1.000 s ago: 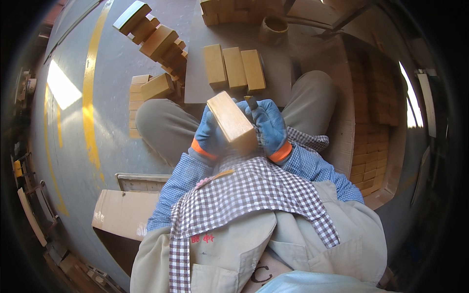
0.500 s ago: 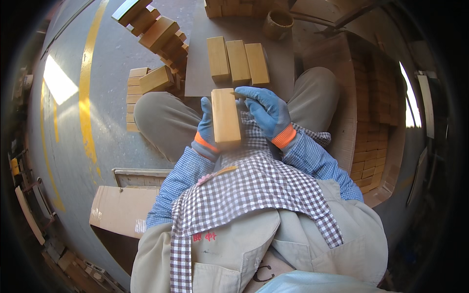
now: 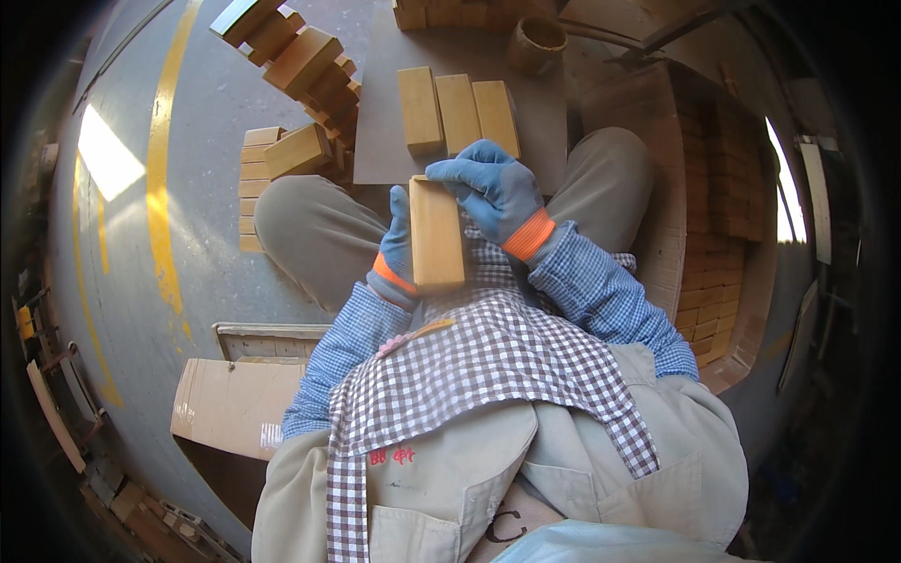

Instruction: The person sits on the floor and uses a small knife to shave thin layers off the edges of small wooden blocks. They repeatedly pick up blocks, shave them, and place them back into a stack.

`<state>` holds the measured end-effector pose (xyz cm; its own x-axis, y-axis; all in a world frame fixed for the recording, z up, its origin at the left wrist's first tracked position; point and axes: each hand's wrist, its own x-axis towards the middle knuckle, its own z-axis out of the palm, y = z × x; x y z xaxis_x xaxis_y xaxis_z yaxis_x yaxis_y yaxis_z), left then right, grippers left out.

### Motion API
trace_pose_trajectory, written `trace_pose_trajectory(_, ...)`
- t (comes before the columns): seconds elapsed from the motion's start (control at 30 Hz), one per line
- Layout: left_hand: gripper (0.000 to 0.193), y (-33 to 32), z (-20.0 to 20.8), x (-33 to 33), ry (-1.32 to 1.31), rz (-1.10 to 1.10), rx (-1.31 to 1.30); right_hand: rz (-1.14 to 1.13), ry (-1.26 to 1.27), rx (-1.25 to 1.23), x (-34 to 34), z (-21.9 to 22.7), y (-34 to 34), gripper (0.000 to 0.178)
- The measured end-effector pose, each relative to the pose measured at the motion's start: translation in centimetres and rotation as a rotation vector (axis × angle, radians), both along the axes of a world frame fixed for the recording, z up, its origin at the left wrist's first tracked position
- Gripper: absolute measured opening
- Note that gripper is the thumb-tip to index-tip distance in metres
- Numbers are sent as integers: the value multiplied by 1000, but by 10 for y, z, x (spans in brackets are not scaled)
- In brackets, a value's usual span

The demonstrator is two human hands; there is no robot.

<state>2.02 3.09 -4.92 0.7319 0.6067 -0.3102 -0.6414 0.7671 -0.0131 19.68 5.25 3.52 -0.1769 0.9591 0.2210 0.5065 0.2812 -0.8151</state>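
1. Holding a pale wooden block (image 3: pixel 437 239) in front of the checked apron (image 3: pixel 511 342), the left hand (image 3: pixel 396 246) has its grip clamped on it from the left, thumb visible, other fingers hidden.
2. The right hand (image 3: pixel 496 195) appears to touch the block's far end with bent fingers; whether its grip is pinched together on anything cannot be told.
3. Three similar blocks (image 3: pixel 459 111) sit side by side on the grey desk (image 3: pixel 377 141), beyond the hands.
4. Behind them stands a round pot (image 3: pixel 538 53).
5. Rightward, a cardboard box (image 3: pixel 663 211) contains stacked blocks (image 3: pixel 710 310).
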Motion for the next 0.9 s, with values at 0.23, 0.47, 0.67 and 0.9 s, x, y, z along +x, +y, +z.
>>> trace_pose_trajectory(0.23,65,-3,6,3,77,4,-28,110,-64,49,6,7,-6,24)
trace_pose_trajectory(0.47,77,-4,8,4,138,-20,-16,225,-52,83,10,10,-14,33)
trace_pose_trajectory(0.67,79,-5,15,6,167,-35,16,332,70,-15,13,14,-26,34)
trace_pose_trajectory(0.9,72,26,33,-34,83,243,80,244,468,-237,22,22,-23,39)
